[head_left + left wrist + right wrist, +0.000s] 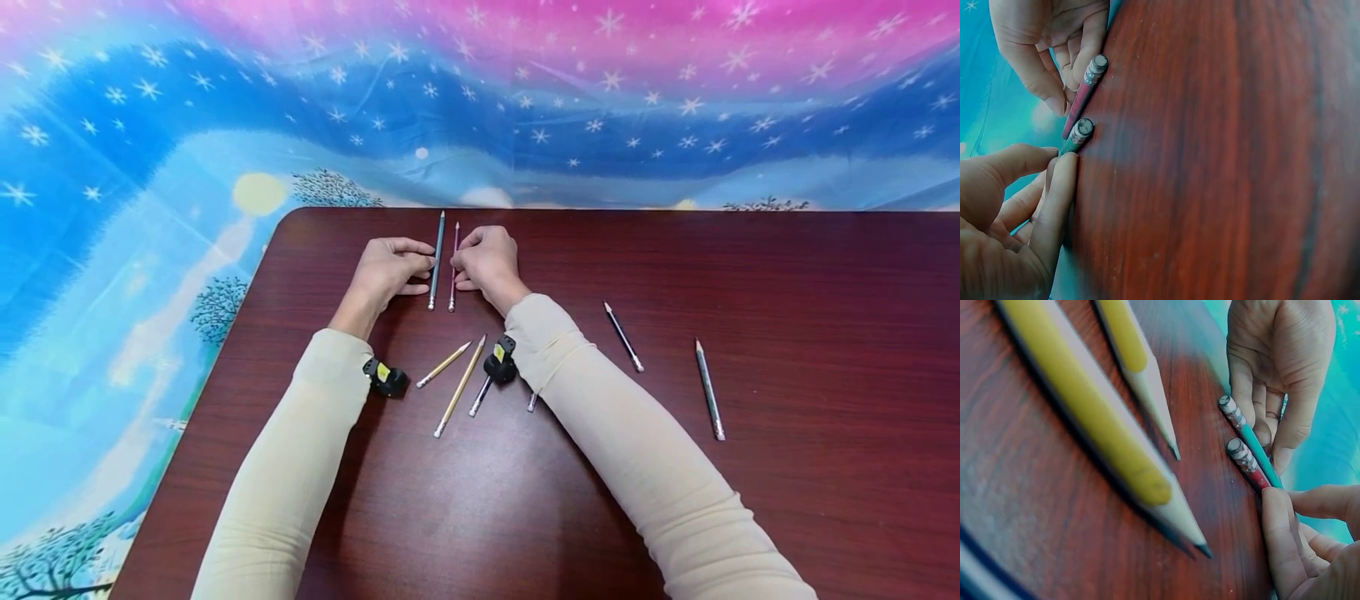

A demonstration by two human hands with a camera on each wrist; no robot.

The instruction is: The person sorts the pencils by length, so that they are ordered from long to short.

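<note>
Two pencils lie side by side near the table's far edge, tips pointing away and eraser ends toward me. My left hand (388,268) pinches the teal pencil (437,262) from its left side. My right hand (489,260) pinches the pink-red pencil (453,282) from the right. A narrow gap separates the two in the head view. In the left wrist view the silver ferrules show, the teal pencil (1079,134) nearer and the red pencil (1085,94) behind it. Fingers partly cover both shafts.
Closer to me lie a short yellow pencil (444,364), a longer yellow pencil (459,390) and a dark pencil (480,398) partly under the right wrist camera. Another pencil end (532,402) shows beside the right sleeve. To the right are a black pencil (624,337) and a grey-green pencil (709,390).
</note>
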